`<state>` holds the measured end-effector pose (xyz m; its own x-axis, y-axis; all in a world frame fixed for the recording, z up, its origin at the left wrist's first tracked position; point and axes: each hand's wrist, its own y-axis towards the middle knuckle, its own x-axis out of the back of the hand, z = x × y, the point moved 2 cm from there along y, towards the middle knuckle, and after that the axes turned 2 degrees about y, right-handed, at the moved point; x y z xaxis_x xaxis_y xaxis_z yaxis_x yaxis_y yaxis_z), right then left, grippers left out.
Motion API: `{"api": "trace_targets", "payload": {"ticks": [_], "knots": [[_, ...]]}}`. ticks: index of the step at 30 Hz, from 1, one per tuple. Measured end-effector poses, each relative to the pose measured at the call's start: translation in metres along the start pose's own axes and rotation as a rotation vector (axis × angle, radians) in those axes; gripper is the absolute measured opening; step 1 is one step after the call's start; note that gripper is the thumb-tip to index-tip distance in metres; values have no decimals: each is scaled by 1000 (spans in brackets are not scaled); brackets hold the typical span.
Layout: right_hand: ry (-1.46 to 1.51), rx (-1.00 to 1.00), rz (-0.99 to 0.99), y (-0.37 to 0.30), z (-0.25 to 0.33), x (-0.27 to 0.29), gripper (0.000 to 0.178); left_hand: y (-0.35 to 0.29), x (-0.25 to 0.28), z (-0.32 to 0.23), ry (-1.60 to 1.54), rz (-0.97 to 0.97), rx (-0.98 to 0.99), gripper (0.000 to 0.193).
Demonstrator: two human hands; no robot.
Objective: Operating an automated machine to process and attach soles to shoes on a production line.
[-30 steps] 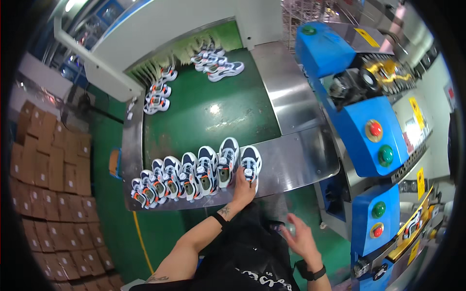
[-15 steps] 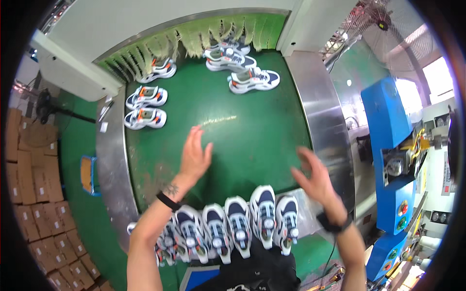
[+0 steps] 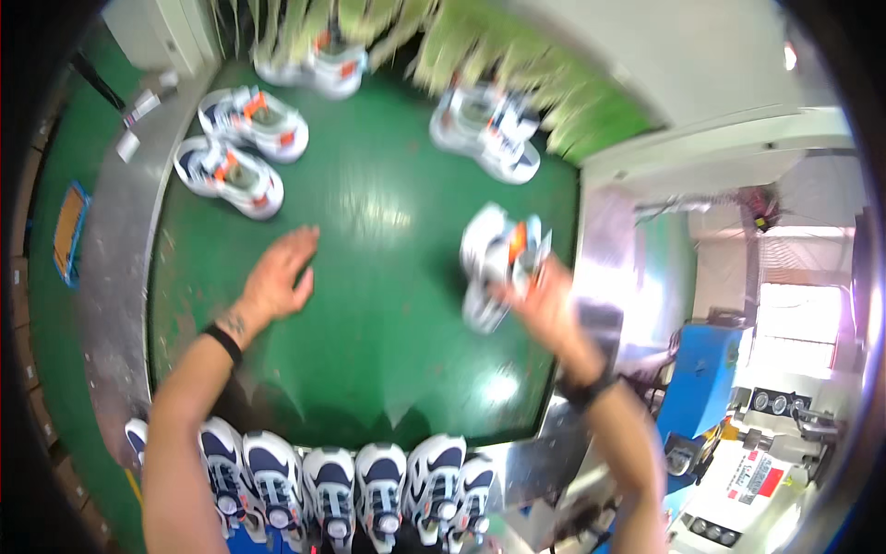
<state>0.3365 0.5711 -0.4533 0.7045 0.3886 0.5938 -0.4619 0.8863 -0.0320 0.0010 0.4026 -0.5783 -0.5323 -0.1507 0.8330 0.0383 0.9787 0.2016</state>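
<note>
A right hand (image 3: 543, 300) grips a white shoe (image 3: 486, 242) at the right of a green work surface (image 3: 369, 342); the left hand (image 3: 277, 277), empty and loosely open, hovers left, beyond a row of shoes (image 3: 382, 480).

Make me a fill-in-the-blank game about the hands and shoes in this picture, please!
1. The hand holding a shoe is the person's ____ one.
2. The left hand is over a surface coloured ____.
3. The band on the left wrist is coloured ____.
4. In the near row of shoes, the toes point ____ the person.

Missing words: right; green; black; away from.
</note>
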Motion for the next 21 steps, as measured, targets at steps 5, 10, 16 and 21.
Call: {"api": "trace_targets", "payload": {"ticks": [5,10,16,21], "knots": [[349,-389,-33,-222,101,59,63,33,14,-132,-718,211,652,58],[-436,664,198,-279,206,119,76,-32,87,-325,-1285,1156,525,61],[581,-23,-169,-435,143,101,63,-89,132,-456,-1668,568,154,65],[569,66,-309,-501,178,140,73,-130,86,-547,-1612,356,180,79]]}}
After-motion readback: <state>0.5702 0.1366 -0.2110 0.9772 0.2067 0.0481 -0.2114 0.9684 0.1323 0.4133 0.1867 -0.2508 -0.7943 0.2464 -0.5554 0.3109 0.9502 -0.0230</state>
